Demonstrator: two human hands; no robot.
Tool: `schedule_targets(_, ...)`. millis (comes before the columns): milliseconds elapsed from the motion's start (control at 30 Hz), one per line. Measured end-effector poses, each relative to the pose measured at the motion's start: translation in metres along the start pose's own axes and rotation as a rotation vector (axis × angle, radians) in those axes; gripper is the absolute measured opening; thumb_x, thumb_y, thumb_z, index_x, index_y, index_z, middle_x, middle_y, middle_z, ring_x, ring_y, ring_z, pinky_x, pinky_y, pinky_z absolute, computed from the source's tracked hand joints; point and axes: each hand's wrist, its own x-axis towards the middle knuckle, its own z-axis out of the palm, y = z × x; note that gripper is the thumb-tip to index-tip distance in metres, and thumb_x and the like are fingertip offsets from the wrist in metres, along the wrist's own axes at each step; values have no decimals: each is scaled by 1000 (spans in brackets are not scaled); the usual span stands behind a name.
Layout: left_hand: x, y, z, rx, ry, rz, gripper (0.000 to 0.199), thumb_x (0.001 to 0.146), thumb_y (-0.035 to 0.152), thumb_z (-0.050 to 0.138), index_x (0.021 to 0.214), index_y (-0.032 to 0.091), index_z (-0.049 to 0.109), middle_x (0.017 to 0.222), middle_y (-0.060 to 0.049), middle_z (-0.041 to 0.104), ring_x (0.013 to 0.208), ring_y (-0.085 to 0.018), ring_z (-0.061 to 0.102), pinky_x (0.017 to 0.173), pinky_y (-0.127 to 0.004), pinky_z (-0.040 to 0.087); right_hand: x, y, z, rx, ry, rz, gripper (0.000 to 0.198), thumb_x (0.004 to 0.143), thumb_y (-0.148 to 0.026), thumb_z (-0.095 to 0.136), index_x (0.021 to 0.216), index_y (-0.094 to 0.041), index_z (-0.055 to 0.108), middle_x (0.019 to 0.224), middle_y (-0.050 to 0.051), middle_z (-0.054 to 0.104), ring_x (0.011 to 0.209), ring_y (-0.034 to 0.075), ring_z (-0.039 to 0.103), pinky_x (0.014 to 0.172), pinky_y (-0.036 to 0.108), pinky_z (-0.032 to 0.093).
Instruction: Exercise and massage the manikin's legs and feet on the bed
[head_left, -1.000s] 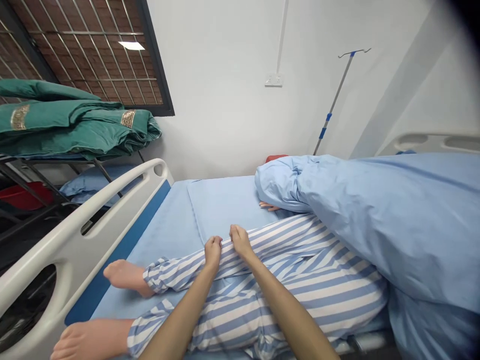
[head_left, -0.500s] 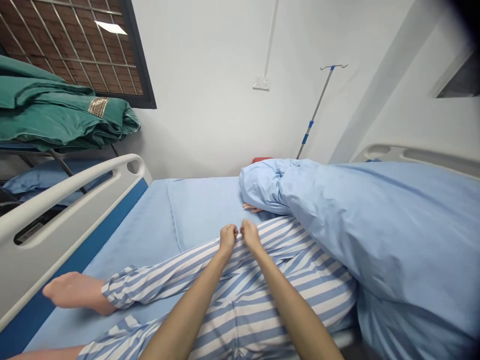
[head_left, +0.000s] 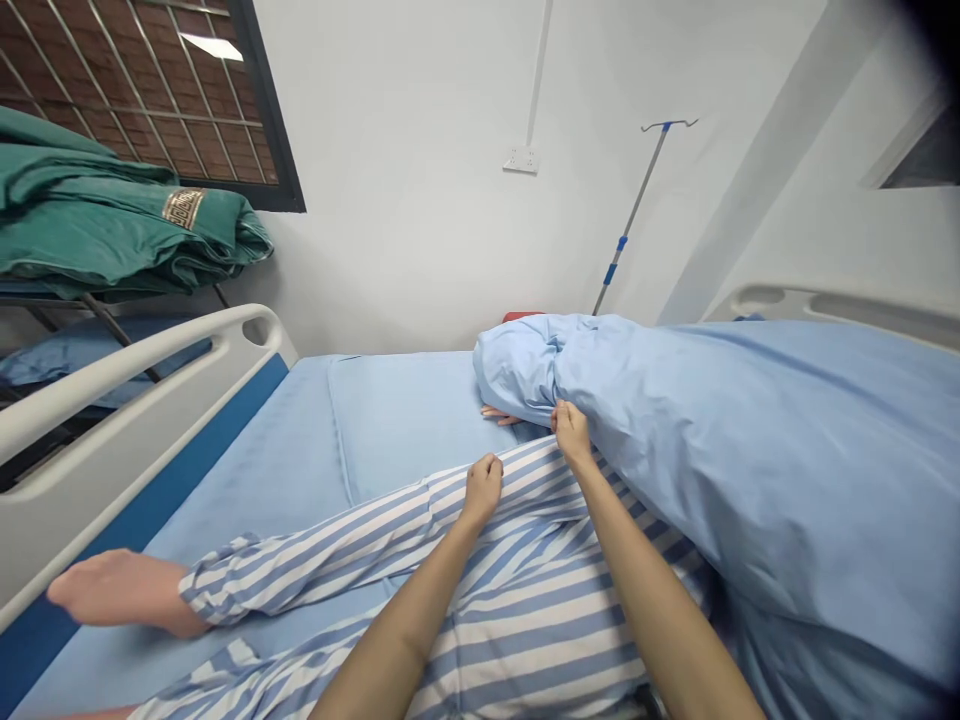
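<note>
A figure lies on the bed in blue-and-white striped trousers (head_left: 360,540), with a bare foot (head_left: 124,592) toward the left end. A light blue quilt (head_left: 720,450) covers the upper part, and only the fingers of a hand (head_left: 499,414) show from under its edge. My right hand (head_left: 571,432) is closed in a pinch on the quilt's lower edge. Over the far thigh, my left hand (head_left: 484,487) is closed with its fingers curled down; what they hold, if anything, is hidden against the trousers.
A white bed end board (head_left: 247,330) stands at the left, and another board (head_left: 847,303) is behind the quilt. Green folded cloth (head_left: 127,230) lies on a rack beyond. A drip stand (head_left: 634,215) rises by the wall, right of a socket (head_left: 520,159).
My right hand has moved right, from beside my left hand over the thigh to the quilt's edge. My left hand has shifted slightly right and down. The view has moved a little.
</note>
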Motion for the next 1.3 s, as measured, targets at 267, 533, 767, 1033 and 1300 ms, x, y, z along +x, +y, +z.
schedule_targets(267, 2, 4, 2, 105, -87, -13, 24, 73, 24, 30, 55, 18, 44, 57, 0, 48, 61, -11, 41, 59, -23, 28, -18, 42, 23, -421, -291, -28, 37, 82, -36, 22, 62, -18, 47, 60, 3, 54, 59, 14, 47, 56, 24, 29)
schedule_targets(533, -38, -20, -102, 122, -104, -219, 21, 63, 18, 39, 45, 17, 48, 46, 2, 48, 52, -11, 44, 54, -22, 29, -37, 7, 20, -665, -413, 40, 29, 79, -29, 32, 69, -17, 56, 74, 7, 58, 72, 16, 51, 60, 25, 29)
schedule_targets(767, -96, -63, -250, 189, 145, -377, 22, 61, 17, 40, 40, 17, 45, 41, 2, 44, 49, -12, 42, 52, -22, 28, -130, -63, 84, -761, -407, -47, 25, 76, -30, 37, 76, -17, 58, 85, 7, 58, 85, 20, 49, 74, 31, 29)
schedule_targets(1033, -113, -80, -305, 150, 331, -401, 19, 61, 17, 41, 44, 17, 49, 45, 1, 49, 51, -12, 46, 52, -22, 32, -243, -152, 217, -431, -586, -139, 18, 72, -27, 43, 77, -16, 57, 78, 6, 60, 80, 19, 51, 78, 33, 29)
schedule_targets(1300, -113, -108, -317, 38, 404, -473, 16, 73, 18, 45, 64, 13, 57, 69, -3, 58, 71, -13, 52, 64, -25, 40, -247, -203, 280, 130, -863, -27, 18, 70, -24, 43, 58, -15, 53, 54, -2, 55, 53, 9, 47, 53, 19, 33)
